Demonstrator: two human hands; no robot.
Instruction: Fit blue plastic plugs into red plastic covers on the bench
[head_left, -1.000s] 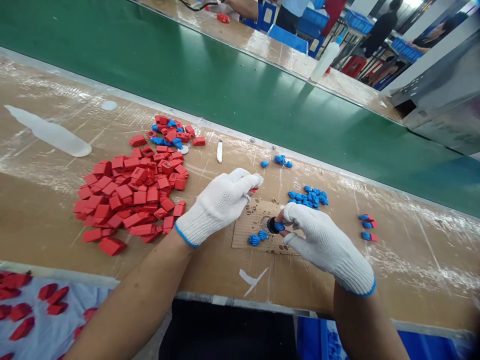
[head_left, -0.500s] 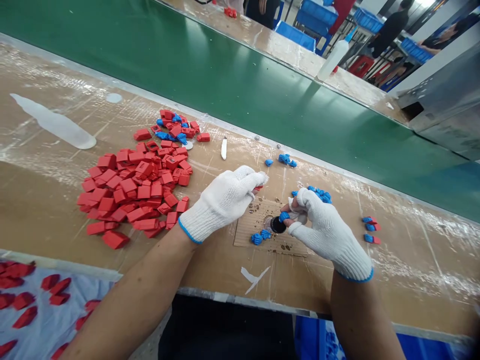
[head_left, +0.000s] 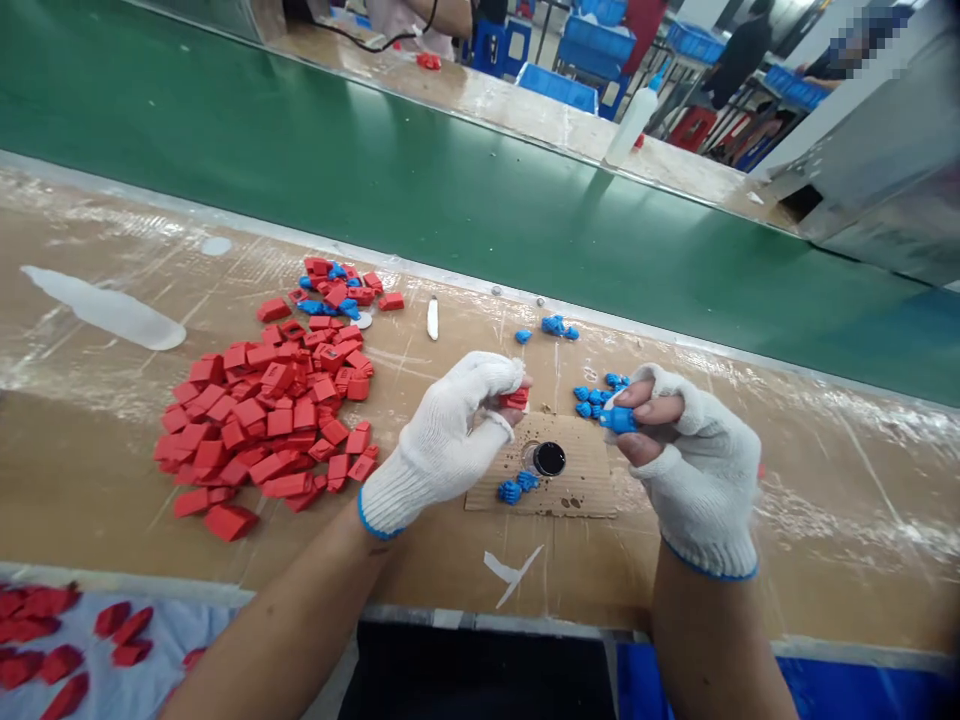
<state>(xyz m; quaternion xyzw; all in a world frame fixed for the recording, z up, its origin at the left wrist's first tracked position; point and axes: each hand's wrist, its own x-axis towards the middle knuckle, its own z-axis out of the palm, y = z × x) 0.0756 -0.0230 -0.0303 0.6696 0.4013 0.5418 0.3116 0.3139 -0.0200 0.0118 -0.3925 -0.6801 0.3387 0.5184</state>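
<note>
My left hand [head_left: 461, 435], in a white glove with bare fingertips, pinches a red plastic part [head_left: 515, 399]. A blue plastic part [head_left: 619, 419] is held between the thumb and fingers of my right hand [head_left: 694, 465], gloved the same way. Between the hands, a small round cup of dark liquid [head_left: 550, 459] stands on a piece of cardboard [head_left: 581, 492]. Two blue fist-shaped pieces [head_left: 511, 491] lie beside the cup. More blue pieces [head_left: 589, 402] sit behind it, partly hidden by my right hand.
A heap of red parts [head_left: 262, 420] covers the table to the left, with some blue pieces at its far end. Beyond the table runs a green conveyor belt [head_left: 420, 180]. A white bottle [head_left: 634, 125] stands across it. Loose red parts [head_left: 64, 660] lie on a sheet at lower left.
My right hand has moved right, away from the cup, and turned, bringing the blue part into clearer view. The left hand's red part shows more. The camera view has shifted slightly.
</note>
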